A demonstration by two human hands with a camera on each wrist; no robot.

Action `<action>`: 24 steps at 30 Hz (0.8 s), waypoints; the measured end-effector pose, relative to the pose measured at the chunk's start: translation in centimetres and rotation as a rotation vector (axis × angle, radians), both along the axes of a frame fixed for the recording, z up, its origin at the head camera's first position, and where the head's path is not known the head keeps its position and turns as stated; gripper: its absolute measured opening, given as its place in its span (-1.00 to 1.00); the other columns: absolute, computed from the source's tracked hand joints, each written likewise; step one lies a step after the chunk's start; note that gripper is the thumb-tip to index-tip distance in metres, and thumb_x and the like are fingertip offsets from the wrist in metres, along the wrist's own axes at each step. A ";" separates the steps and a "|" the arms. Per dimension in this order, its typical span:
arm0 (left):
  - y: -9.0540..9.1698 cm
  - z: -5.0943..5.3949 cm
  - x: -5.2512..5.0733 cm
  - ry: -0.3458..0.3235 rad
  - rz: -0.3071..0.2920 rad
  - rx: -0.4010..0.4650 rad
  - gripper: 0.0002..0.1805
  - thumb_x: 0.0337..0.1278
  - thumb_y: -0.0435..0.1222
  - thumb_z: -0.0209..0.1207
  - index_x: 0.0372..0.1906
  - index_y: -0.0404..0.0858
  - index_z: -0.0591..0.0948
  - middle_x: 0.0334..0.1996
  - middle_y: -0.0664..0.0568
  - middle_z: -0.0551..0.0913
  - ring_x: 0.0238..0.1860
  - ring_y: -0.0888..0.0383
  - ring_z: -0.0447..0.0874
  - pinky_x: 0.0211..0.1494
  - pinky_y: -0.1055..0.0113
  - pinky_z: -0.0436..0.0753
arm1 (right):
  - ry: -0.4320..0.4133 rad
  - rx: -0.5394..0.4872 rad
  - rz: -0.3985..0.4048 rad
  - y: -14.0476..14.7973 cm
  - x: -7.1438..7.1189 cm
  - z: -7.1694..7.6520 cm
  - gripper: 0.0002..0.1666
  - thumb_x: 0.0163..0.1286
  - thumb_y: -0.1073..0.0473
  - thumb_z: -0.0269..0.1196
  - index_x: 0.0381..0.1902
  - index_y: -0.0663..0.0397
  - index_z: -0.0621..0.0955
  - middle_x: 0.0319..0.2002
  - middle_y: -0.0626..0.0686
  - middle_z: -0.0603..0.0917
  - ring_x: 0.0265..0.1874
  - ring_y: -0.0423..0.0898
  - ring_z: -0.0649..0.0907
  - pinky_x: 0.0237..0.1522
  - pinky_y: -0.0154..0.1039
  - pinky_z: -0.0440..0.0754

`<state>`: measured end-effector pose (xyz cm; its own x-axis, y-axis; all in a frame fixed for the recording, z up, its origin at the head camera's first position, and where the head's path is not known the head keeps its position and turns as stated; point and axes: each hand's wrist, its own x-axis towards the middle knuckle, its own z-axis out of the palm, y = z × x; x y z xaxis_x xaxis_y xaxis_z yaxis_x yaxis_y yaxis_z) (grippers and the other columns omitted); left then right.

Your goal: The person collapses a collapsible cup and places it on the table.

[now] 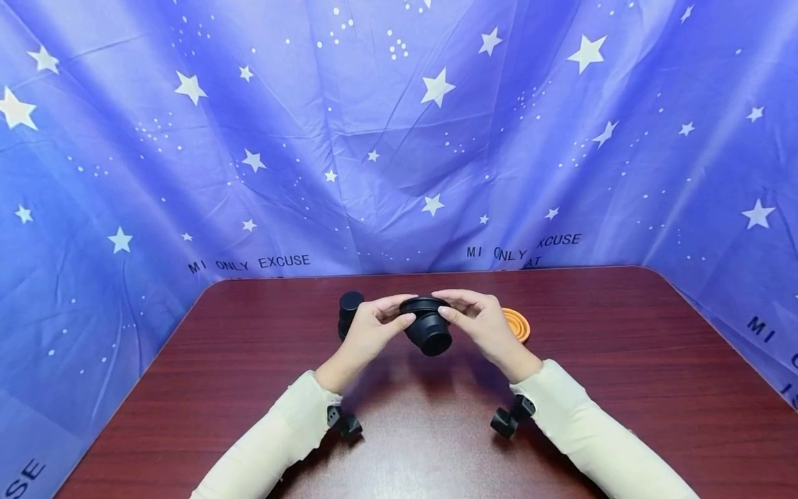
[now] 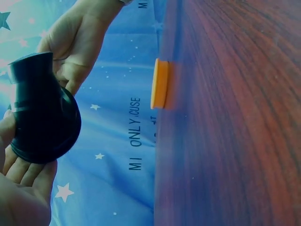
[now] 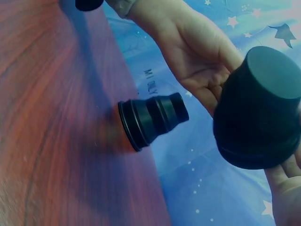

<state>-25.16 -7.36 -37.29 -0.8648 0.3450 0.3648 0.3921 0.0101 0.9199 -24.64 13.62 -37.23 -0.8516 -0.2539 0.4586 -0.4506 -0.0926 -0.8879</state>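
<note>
A black collapsible cup (image 1: 433, 337) is held above the table, its wide rim away from the person and its narrow base tilted down toward them. My left hand (image 1: 370, 329) pinches the rim on the left side between thumb and fingers. On the opposite side my right hand (image 1: 485, 324) grips the same rim. Seen from the left wrist, the cup (image 2: 42, 113) has a stepped, tapering body. Its flat round base (image 3: 275, 70) faces the right wrist camera. The inside of the cup is hidden in every view.
Behind the left hand, a second black stepped cup (image 3: 153, 117) stands extended on the wooden table (image 1: 411, 443), narrow end up. An orange flattened collapsible cup (image 1: 517, 326) lies beyond the right hand. A blue star-patterned curtain (image 1: 374, 125) hangs behind the table.
</note>
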 end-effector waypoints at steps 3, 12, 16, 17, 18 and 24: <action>0.1 0.9 0.8 0.023 0.022 -0.042 -0.61 0.14 -0.49 0.19 0.11 -0.47 0.53 -0.04 -0.30 0.62 -0.09 0.21 0.65 -0.06 0.43 0.60 | -0.025 0.052 -0.011 0.1 0.0 0.0 -0.65 0.25 0.37 0.26 0.00 0.42 0.58 -0.23 0.00 0.73 -0.30 -0.21 0.67 -0.26 -0.33 0.64; 0.7 2.4 2.5 0.108 0.059 -0.123 -0.60 0.08 -0.50 0.23 0.08 -0.50 0.55 0.00 -0.29 0.60 0.01 -0.09 0.61 0.02 0.19 0.60 | -0.031 0.192 0.018 -0.2 0.1 -0.3 -0.66 0.25 0.29 0.29 0.00 0.27 0.62 -0.08 0.21 0.67 -0.16 -0.18 0.67 -0.10 -0.33 0.60; 0.7 2.6 2.6 0.090 0.054 -0.117 -0.60 0.08 -0.50 0.23 0.08 -0.50 0.54 0.02 -0.29 0.59 0.06 -0.08 0.58 0.08 0.18 0.56 | -0.031 0.190 0.014 -0.2 0.2 -0.3 -0.66 0.25 0.32 0.28 -0.01 0.30 0.61 -0.08 0.23 0.67 -0.17 -0.20 0.67 -0.10 -0.35 0.60; 0.7 2.7 2.6 0.089 0.054 -0.119 -0.60 0.08 -0.50 0.23 0.08 -0.50 0.54 0.02 -0.29 0.59 0.07 -0.07 0.57 0.09 0.19 0.56 | -0.030 0.191 0.017 -0.2 0.2 -0.3 -0.66 0.25 0.33 0.28 0.00 0.31 0.61 -0.08 0.23 0.67 -0.17 -0.20 0.67 -0.10 -0.35 0.60; 0.7 2.7 2.6 0.089 0.055 -0.120 -0.59 0.08 -0.50 0.23 0.08 -0.50 0.54 0.02 -0.29 0.59 0.08 -0.07 0.56 0.10 0.20 0.55 | -0.027 0.191 0.016 -0.2 0.2 -0.3 -0.66 0.25 0.33 0.28 0.00 0.31 0.61 -0.08 0.23 0.67 -0.17 -0.20 0.67 -0.10 -0.35 0.60; 0.4 2.4 2.0 0.083 0.004 -0.073 -0.58 0.09 -0.53 0.21 0.11 -0.51 0.51 0.04 -0.33 0.57 0.12 -0.09 0.53 0.16 0.20 0.50 | -0.001 0.175 -0.007 -0.1 0.1 -0.2 -0.66 0.24 0.32 0.29 -0.01 0.29 0.62 -0.10 0.21 0.69 -0.21 -0.19 0.67 -0.15 -0.36 0.60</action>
<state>-23.18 -6.97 -34.90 -0.8339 0.3700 0.4094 0.4668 0.0773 0.8810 -24.57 13.51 -37.39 -0.8540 -0.3237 0.4074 -0.4502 0.0668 -0.8905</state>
